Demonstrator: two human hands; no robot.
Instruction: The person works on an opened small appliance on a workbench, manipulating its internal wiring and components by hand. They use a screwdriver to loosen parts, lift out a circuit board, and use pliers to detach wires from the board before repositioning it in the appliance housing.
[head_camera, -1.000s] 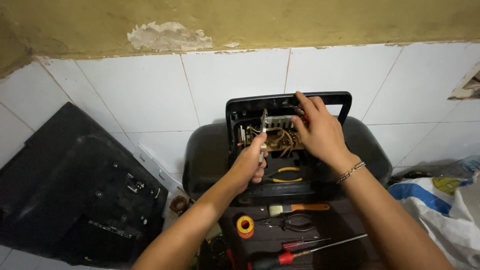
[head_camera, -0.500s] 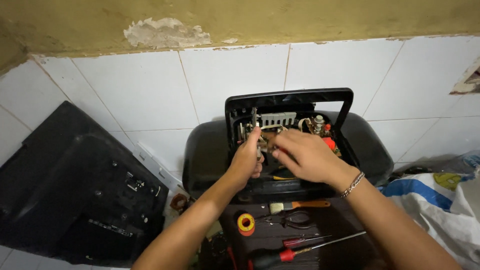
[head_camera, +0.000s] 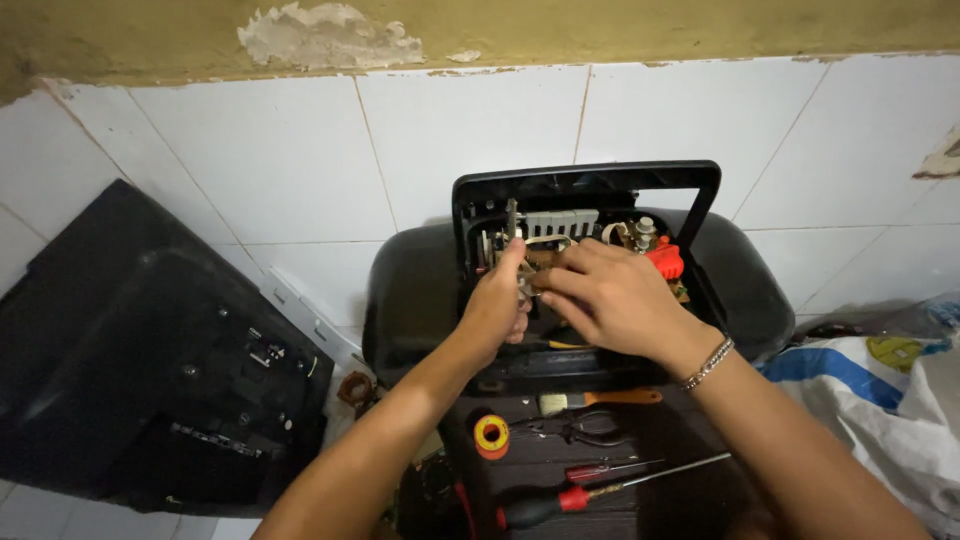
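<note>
Both hands are pressed close inside the opened black device, which is set upright against the white tiled wall. The left hand is curled round a small metal tool; the right hand is pinched on wiring beside it. Little room is left within the frame's edges. Below, a brush, pliers, a yellow tape roll and screwdrivers are laid on a dark surface. A black panel is leaned at the left, a sack at the right.

Looks like a makeshift home repair corner: white tiled wall with peeling paint above (pretty rough). Screwdrivers, pliers and a brush lie near, a removed black casing leans left.
</note>
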